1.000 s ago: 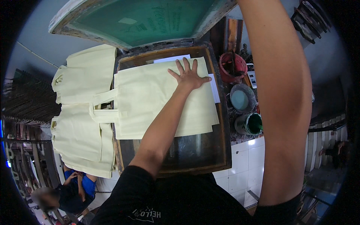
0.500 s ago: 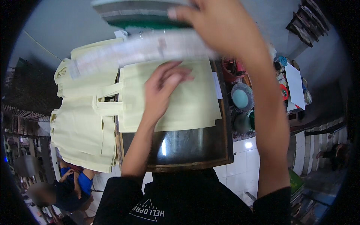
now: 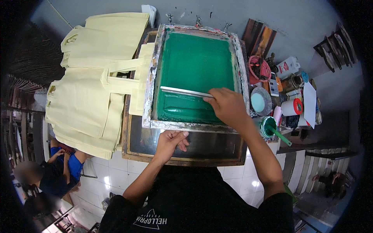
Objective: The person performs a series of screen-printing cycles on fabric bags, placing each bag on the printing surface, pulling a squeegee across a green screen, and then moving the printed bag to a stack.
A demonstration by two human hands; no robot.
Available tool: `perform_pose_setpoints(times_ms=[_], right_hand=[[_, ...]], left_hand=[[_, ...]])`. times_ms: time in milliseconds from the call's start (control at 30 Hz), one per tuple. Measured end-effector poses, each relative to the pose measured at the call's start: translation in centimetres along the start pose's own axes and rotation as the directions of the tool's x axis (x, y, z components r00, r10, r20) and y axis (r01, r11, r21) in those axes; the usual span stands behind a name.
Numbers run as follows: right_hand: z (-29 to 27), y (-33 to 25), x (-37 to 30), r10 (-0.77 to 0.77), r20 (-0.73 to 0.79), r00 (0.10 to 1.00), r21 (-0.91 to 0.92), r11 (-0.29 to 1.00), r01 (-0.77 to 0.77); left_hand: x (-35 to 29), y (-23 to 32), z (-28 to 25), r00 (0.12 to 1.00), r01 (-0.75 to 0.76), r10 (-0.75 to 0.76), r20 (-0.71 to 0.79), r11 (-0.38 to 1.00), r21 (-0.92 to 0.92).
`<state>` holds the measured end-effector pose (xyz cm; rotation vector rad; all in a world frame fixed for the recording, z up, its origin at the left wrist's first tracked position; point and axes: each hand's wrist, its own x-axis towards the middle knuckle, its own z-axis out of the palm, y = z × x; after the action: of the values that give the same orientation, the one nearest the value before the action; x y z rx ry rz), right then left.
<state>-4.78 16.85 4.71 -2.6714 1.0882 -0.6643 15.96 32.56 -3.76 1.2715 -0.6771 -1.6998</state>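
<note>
A squeegee (image 3: 186,91) with a pale straight edge lies across the green ink (image 3: 198,58) in a screen-printing frame (image 3: 146,101). Its right end is in my right hand (image 3: 227,106), with fingers closed over it. My left hand (image 3: 171,141) is loosely curled at the frame's near edge, with nothing visible in it; whether it touches the frame I cannot tell. Beneath the frame, a cream fabric bag (image 3: 136,97) sticks out on the left, its handles toward the stack. Most of that bag is hidden.
Stacked cream bags (image 3: 85,105) lie to the left of the dark table (image 3: 134,141). Metal clamps (image 3: 199,20) stand at the frame's far edge. On the right are a green ink tub (image 3: 268,126), a bowl (image 3: 258,101) and a red basket (image 3: 259,70). A person (image 3: 58,171) sits at lower left.
The raised screen frame is now down over the bag. My right hand has come down and holds the squeegee on the ink. My left hand has moved off the bag toward me.
</note>
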Motion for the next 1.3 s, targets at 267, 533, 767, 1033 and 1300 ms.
perform_pose_setpoints(times_ms=[267, 533, 767, 1033, 1300], right_hand=[[-0.7, -4.1, -3.7, -0.009, 0.137, 0.990, -0.015, 1.000, 0.011], [3.2, 5.2, 5.6, -0.019, 0.069, 0.997, -0.188, 0.982, 0.031], [1.3, 14.7, 19.4, 0.170, 0.294, 0.941, -0.042, 0.985, -0.165], [2.9, 16.1, 20.0, 0.261, 0.110, 0.959, -0.278, 0.934, -0.222], [5.3, 12.9, 16.3, 0.158, -0.134, 0.978, -0.323, 0.926, -0.194]], left_hand=[[0.1, 0.0, 0.2, 1.000, -0.025, 0.025, 0.006, 0.999, -0.036], [0.0, 0.1, -0.2, 0.999, -0.023, 0.024, 0.022, 0.999, -0.041], [-0.4, 1.8, -1.8, 0.961, 0.252, -0.198, 0.192, 0.914, -0.319], [4.2, 10.7, -1.6, 0.924, -0.207, 0.116, 0.365, 0.953, 0.223], [23.1, 23.5, -2.2, 0.605, -0.470, 0.717, 0.346, -0.030, 0.882]])
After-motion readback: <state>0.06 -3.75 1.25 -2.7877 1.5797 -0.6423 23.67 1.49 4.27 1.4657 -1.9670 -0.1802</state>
